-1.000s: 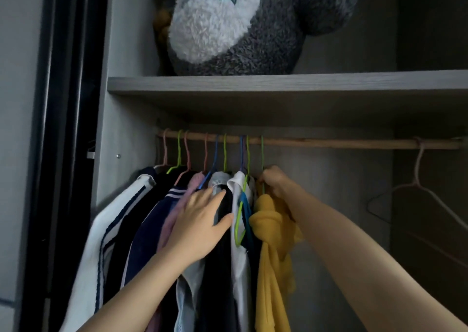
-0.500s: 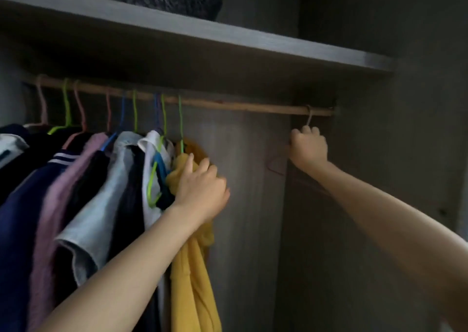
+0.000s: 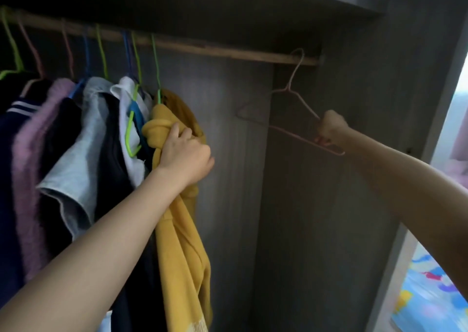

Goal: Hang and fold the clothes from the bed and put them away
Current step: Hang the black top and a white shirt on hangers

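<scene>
Curled tight, our right hand (image 3: 330, 129) grips the pink hanger (image 3: 288, 87) at its lower right corner, fingers wrapped round the thin wire where the sloping arm meets the bottom bar. Its hook sits over the wooden rail (image 3: 228, 51) at the rail's far right end, and the frame hangs tilted below it: bare wire, pale pink. Our left hand (image 3: 186, 154) is closed on the yellow garment (image 3: 182, 243), fingers dug into the bunched cloth at its shoulder, just below the rail's middle. That garment is thick, mustard-coloured and crumpled at the top — it hangs long from a green hanger (image 3: 158, 98) hooked on the rail. Further left along the rail a row of clothes (image 3: 76, 154) crowds together — white, grey, dark navy and fuzzy lilac, on green, blue and pink hooks.
</scene>
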